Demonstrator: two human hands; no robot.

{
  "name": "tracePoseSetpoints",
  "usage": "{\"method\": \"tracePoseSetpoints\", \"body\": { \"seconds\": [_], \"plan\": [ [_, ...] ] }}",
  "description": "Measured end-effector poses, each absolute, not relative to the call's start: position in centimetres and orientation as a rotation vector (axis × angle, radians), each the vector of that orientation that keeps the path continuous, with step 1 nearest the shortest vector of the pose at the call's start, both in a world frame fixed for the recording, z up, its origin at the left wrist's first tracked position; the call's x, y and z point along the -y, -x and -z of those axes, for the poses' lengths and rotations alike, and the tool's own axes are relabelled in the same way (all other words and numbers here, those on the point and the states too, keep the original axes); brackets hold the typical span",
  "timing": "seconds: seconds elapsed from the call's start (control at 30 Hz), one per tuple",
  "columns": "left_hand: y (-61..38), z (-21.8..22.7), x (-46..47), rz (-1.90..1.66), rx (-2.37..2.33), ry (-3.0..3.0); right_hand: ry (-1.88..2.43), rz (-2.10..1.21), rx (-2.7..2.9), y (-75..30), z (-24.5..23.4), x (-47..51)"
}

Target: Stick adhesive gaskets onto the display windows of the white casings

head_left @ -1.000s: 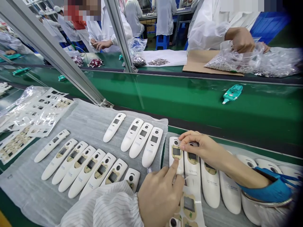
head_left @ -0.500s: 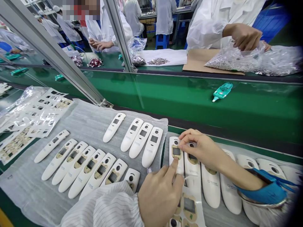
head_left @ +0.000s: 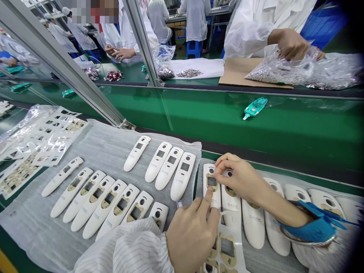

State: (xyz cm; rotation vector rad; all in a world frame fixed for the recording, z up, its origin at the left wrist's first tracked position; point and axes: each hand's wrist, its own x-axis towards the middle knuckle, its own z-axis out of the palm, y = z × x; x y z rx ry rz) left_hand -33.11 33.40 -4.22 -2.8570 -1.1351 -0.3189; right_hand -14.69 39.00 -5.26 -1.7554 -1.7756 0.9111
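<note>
A white plastic housing (head_left: 212, 197), long with a round hole and a square window, lies under both hands. A tan adhesive sticker (head_left: 211, 189) frames its window. My left hand (head_left: 193, 233) rests its outstretched index fingertip on that sticker just below the window; its other fingers are bent. At the housing's upper right edge my right hand (head_left: 240, 176) has thumb and index finger pinched together; whatever is between them is hidden. Beneath my left hand's right side, a backing sheet (head_left: 240, 246) carries more tan stickers. A second housing (head_left: 231, 204) lies alongside, partly under my right hand.
Several housings (head_left: 98, 204) lie in rows on the grey foam sheet (head_left: 102, 148). More housings (head_left: 254, 231) lie at right. Used sticker sheets (head_left: 54, 140) are at left. Beyond runs a green conveyor belt (head_left: 199, 113) with a teal tool (head_left: 255, 108). Co-workers sit across it.
The teal tool has travelled left along the belt. My right wrist has shifted slightly left, while both hands' fingertips stay at the same housing.
</note>
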Motion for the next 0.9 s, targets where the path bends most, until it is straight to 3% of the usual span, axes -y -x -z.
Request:
{"method": "tracePoseSetpoints", "body": {
  "seconds": [0.57, 0.9],
  "plan": [
    [32.9, 4.8, -34.7, 0.168, 1.156, 2.922, 1.699, -0.768, 1.961, 14.2, 5.2, -38.5],
    [32.9, 4.7, -34.8, 0.133, 1.156, 2.920, 1.640, 0.107, 2.210, 14.6, 4.8, -35.9]
  ]
}}
